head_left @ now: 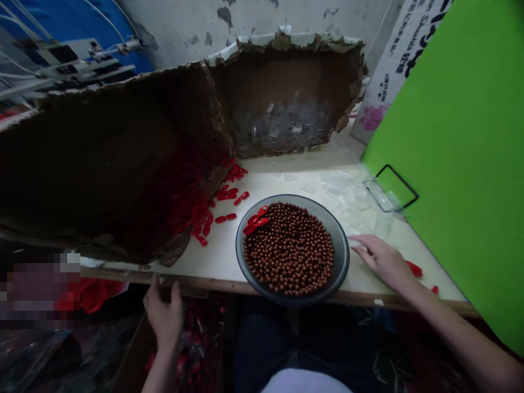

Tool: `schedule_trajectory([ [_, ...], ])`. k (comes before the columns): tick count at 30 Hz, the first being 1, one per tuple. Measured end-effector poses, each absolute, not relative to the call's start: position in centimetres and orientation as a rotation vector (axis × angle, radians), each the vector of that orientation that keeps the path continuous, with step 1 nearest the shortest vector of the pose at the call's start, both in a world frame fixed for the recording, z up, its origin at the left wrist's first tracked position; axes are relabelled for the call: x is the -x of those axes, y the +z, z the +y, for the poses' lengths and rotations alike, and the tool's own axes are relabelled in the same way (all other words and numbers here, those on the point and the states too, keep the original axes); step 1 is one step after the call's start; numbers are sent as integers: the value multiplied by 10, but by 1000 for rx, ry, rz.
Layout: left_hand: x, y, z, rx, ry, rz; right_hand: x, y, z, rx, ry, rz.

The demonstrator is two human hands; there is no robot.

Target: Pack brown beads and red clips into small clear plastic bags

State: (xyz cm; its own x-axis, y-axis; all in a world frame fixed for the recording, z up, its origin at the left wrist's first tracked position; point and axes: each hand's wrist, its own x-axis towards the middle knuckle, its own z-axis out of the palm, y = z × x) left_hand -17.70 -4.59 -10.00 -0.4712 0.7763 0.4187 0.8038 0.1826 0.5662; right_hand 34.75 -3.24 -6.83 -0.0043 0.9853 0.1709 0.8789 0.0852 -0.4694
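Observation:
A round grey bowl (pixel 342 256) full of small brown beads (pixel 290 251) sits at the table's front edge, with a few red plastic caps (pixel 256 218) on its left rim. My right hand (pixel 379 256) lies flat on the table just right of the bowl, fingers stretched toward its rim, holding nothing. My left hand (pixel 164 311) is below the table's wooden front edge, left of the bowl, fingers curled up against the edge. Whether it grips anything is unclear.
A torn cardboard box (pixel 102 158) on its side spills red caps (pixel 213 207) onto the table. Behind it a second torn box (pixel 286 93) holds clear plastic pieces (pixel 286 125). A green panel (pixel 462 153) walls the right side. More clear pieces (pixel 352 196) lie scattered there.

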Motion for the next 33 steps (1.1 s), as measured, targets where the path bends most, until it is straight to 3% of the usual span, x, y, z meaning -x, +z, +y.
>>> schedule_trajectory([
  [5, 52, -28, -10, 2127, -1505, -1960, -338, -21, -17, 1749, 468, -1660],
  [9, -15, -11, 0, 2635, -1253, -1846, -311, 3, 16, 1570, 320, -2128],
  [15, -23, -22, 3, 2634, -992, -2013, -261, -8, 58, 1419, -7, -2799],
  [25, -24, -19, 2, 2655, -925, -2069, -221, -31, 48, 1200, 538, -2747],
  [31, -19, -15, 4, 2710, -1524, -1998, -229, -13, 45, 1260, 1313, -1963],
  [33, -21, -8, 5, 2793, -1761, -1955, -226, -3, 41, 1206, 1426, -1755],
])
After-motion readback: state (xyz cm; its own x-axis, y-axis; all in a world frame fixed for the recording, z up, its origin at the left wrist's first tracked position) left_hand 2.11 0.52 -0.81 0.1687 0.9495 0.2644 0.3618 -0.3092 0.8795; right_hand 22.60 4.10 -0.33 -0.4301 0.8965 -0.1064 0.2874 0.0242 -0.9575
